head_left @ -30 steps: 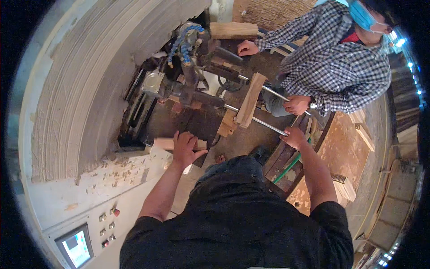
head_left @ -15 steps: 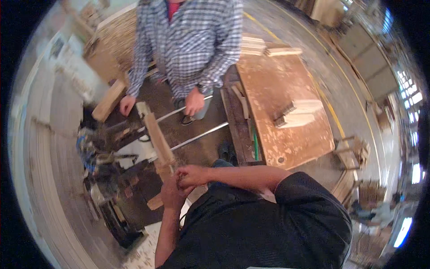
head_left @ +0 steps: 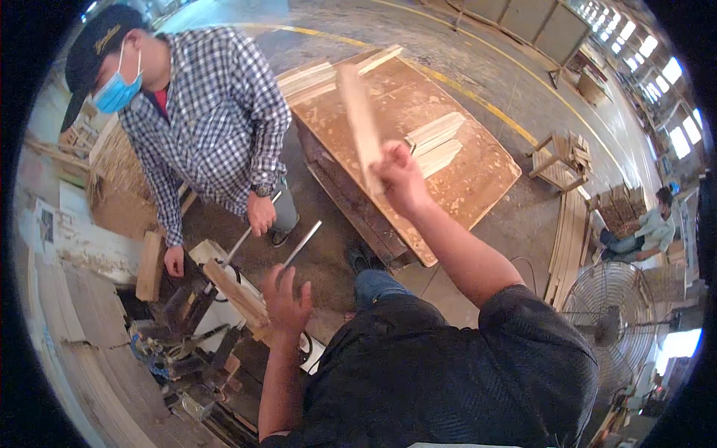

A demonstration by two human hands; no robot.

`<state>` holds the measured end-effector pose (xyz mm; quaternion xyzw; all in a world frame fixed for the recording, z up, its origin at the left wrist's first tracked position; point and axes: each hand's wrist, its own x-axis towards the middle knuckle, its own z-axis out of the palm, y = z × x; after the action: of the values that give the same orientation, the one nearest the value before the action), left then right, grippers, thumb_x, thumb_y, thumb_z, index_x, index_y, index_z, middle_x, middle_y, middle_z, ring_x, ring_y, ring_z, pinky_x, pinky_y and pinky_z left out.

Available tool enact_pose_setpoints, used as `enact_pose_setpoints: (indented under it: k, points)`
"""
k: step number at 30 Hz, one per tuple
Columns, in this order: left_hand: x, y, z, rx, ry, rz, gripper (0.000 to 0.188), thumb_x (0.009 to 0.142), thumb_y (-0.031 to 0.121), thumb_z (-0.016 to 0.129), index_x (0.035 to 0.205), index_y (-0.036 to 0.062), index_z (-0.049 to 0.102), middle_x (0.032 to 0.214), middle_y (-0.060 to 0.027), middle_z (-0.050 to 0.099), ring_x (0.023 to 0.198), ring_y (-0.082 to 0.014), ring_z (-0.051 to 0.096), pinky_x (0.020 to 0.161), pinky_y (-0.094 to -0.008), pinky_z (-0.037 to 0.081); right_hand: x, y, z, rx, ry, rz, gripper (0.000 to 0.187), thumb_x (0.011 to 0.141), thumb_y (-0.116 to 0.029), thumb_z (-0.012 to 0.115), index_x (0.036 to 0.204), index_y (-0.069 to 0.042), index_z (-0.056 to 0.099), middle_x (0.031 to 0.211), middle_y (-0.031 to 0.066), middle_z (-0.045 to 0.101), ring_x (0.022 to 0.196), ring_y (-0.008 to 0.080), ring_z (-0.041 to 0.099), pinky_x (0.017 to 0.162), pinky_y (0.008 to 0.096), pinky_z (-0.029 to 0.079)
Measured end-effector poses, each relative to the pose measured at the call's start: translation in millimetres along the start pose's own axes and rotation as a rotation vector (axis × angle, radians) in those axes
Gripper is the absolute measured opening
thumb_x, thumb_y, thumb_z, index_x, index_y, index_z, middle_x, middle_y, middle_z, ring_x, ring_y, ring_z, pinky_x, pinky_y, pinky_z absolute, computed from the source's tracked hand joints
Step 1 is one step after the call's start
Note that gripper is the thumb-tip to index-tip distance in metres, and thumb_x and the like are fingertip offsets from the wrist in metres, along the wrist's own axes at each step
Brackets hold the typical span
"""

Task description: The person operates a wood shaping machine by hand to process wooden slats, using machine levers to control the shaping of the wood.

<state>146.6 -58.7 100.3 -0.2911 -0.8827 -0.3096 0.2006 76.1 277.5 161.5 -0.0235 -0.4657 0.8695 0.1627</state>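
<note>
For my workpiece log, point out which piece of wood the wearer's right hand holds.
The long pale piece of wood seen against the brown tabletop; the right hand grips its lower end. The stacked pieces on that tabletop are in no hand.

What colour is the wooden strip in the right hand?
The strip is pale tan; head view.

A long, pale wooden piece (head_left: 357,119), slightly blurred, slants in the right hand (head_left: 402,178).
</note>
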Motion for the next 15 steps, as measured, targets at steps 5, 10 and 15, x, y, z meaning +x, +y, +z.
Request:
enact_pose_setpoints:
  k: [5, 10, 15]
  points:
    - [-16, -36, 52, 0.157, -0.337, -0.146, 0.072, 0.080, 0.025, 0.073, 0.140, 0.0034, 0.041, 0.139, -0.0255, 0.044, 0.127, -0.0450, 0.043, 0.107, -0.0539, 0.033, 22, -44, -53, -0.083, 0.516, -0.238, 0.068, 0.085, 0.003, 0.062, 0.145, -0.005, 0.030, 0.102, 0.0102, 0.061, 0.088, 0.0199, 0.064, 0.072, 0.0342, 0.056]
    - [-6, -55, 66, 0.237, -0.493, -0.194, 0.087, 0.076, 0.031, 0.076, 0.146, 0.0055, 0.032, 0.141, -0.0263, 0.043, 0.130, -0.0435, 0.041, 0.107, -0.0547, 0.033, 13, -1, -135, -0.174, 0.870, -0.211, 0.070, 0.084, -0.002, 0.068, 0.143, -0.003, 0.031, 0.099, 0.0097, 0.062, 0.083, 0.0180, 0.062, 0.063, 0.0292, 0.052]
    - [33, -43, 75, 0.349, -0.781, -0.666, 0.093, 0.073, 0.047, 0.077, 0.146, 0.0090, 0.034, 0.142, -0.0228, 0.044, 0.131, -0.0390, 0.043, 0.104, -0.0554, 0.036, 27, 53, -182, -0.317, 0.962, 0.002, 0.067, 0.084, -0.006, 0.069, 0.141, -0.003, 0.035, 0.099, 0.0111, 0.064, 0.077, 0.0199, 0.065, 0.056, 0.0335, 0.053]
